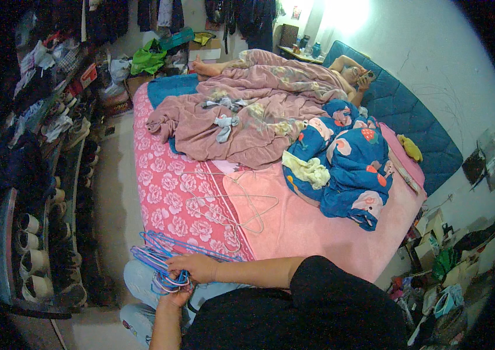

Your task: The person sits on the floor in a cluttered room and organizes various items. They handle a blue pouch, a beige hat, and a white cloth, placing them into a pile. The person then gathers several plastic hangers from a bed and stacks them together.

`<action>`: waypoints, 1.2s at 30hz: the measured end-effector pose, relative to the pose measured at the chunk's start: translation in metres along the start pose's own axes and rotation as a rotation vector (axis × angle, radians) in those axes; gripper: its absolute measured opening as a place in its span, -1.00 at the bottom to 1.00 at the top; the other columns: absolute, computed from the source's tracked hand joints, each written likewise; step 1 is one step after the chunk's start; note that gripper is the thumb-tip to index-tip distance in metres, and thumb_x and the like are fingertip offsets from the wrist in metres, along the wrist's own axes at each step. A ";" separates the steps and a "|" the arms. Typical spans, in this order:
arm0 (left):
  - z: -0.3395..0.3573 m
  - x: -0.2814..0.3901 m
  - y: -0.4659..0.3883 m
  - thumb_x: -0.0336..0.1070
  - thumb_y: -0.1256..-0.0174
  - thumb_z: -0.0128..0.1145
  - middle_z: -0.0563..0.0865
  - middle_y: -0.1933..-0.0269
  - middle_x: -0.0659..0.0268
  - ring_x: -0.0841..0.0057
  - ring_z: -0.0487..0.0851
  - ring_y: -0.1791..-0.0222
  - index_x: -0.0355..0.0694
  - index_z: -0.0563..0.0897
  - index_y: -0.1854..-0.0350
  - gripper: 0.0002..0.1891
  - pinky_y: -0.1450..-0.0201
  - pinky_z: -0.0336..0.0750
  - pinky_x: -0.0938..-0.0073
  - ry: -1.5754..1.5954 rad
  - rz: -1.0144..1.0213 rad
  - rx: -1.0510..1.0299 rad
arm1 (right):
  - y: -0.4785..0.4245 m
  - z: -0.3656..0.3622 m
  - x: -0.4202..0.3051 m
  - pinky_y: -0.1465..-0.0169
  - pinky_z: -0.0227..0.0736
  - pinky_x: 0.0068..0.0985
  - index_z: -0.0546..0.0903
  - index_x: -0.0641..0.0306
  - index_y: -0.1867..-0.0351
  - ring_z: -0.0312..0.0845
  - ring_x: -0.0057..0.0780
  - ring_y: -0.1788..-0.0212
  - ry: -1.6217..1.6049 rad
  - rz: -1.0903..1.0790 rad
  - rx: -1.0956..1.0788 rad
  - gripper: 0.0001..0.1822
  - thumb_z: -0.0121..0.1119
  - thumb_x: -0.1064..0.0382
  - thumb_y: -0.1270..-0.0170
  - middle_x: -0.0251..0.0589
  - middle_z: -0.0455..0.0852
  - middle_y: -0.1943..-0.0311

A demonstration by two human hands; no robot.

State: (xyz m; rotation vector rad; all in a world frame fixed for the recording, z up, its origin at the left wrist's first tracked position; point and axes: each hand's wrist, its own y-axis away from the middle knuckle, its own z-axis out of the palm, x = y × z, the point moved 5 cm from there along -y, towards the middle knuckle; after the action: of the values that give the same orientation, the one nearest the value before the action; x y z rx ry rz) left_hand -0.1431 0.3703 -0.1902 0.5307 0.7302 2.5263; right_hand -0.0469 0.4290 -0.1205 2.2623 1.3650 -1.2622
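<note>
A bundle of blue, purple and pink clothes hangers (149,258) lies over my lap at the bed's near left corner. My left hand (177,295) grips the bundle from below, around the hooks. My right hand (195,267) reaches across from the right and rests on the same hooks, its fingers curled at them. Just beyond, several pale wire hangers (247,197) lie loosely crossed on the pink bedding (269,236) and the flowered red sheet (173,201).
A person (352,76) lies under a mauve blanket (247,131) at the far side, holding a phone. A blue patterned quilt (352,166) is heaped on the right, a pale cloth (306,170) on it. Shoe racks (76,183) stand left; clutter fills the right floor (431,302).
</note>
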 end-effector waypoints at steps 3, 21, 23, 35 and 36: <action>-0.009 0.002 -0.001 -0.28 0.08 0.47 0.70 0.26 0.45 0.48 0.67 0.26 0.00 0.62 0.18 -0.63 0.27 0.61 0.40 0.003 -0.010 0.050 | 0.000 0.000 -0.002 -0.24 0.33 -0.32 0.53 0.15 -0.09 0.38 -0.13 -0.25 0.027 -0.027 -0.021 -0.36 0.30 0.41 0.21 -0.14 0.48 -0.22; -0.011 0.001 -0.004 -0.31 0.06 0.44 0.70 0.24 0.41 0.49 0.69 0.26 -0.03 0.61 0.20 -0.67 0.29 0.63 0.41 0.050 -0.050 0.038 | 0.000 0.000 0.001 -0.24 0.36 -0.32 0.56 0.15 -0.05 0.40 -0.15 -0.25 0.023 -0.003 0.025 -0.46 0.18 0.38 0.10 -0.09 0.51 -0.19; 0.001 0.001 0.003 -0.32 0.04 0.43 0.71 0.24 0.40 0.48 0.69 0.25 -0.03 0.61 0.20 -0.68 0.27 0.64 0.40 0.049 -0.027 0.020 | 0.000 -0.003 -0.003 -0.23 0.37 -0.32 0.56 0.14 -0.06 0.40 -0.14 -0.25 0.034 -0.015 0.017 -0.47 0.18 0.36 0.09 -0.10 0.51 -0.19; 0.001 0.003 -0.001 -0.36 0.00 0.39 0.69 0.19 0.37 0.46 0.69 0.22 -0.05 0.61 0.16 -0.67 0.25 0.65 0.39 0.064 -0.029 -0.019 | -0.002 0.000 -0.002 -0.21 0.37 -0.32 0.53 0.13 -0.05 0.41 -0.14 -0.22 0.024 0.009 -0.005 -0.43 0.26 0.38 0.16 -0.16 0.48 -0.21; 0.004 0.002 0.000 -0.36 0.00 0.39 0.69 0.19 0.36 0.46 0.69 0.21 -0.05 0.61 0.15 -0.67 0.25 0.66 0.39 0.065 -0.031 0.003 | -0.002 -0.002 -0.003 -0.21 0.37 -0.33 0.53 0.14 -0.05 0.42 -0.14 -0.22 0.014 0.022 -0.016 -0.42 0.27 0.39 0.17 -0.17 0.48 -0.21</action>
State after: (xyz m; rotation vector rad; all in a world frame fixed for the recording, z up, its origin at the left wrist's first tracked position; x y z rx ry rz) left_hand -0.1431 0.3731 -0.1859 0.4373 0.7596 2.5240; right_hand -0.0483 0.4292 -0.1165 2.2733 1.3466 -1.2265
